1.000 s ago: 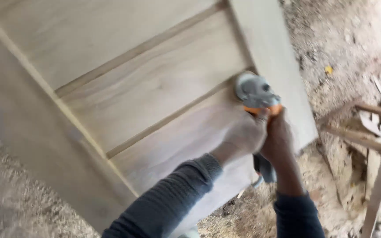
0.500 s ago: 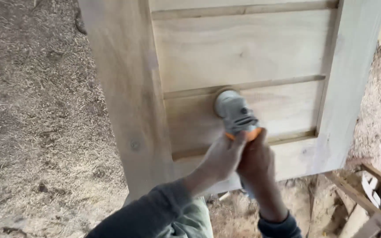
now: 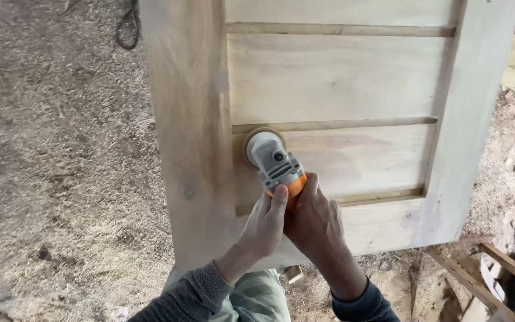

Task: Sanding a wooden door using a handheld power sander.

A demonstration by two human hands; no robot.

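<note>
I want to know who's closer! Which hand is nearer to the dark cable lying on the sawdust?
Left. The left hand grips the sander on the side towards the cable, which lies far up to the left. The right hand sits just beyond it, farther away.

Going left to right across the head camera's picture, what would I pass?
Black cable on the sawdust floor → door's left frame → sander held by both hands → door's right frame → wooden slats.

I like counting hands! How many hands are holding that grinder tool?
2. The left hand grips the grinder from the left side, and the right hand wraps its orange body from the right. Both are low on the wooden door. No other hands show.
</note>
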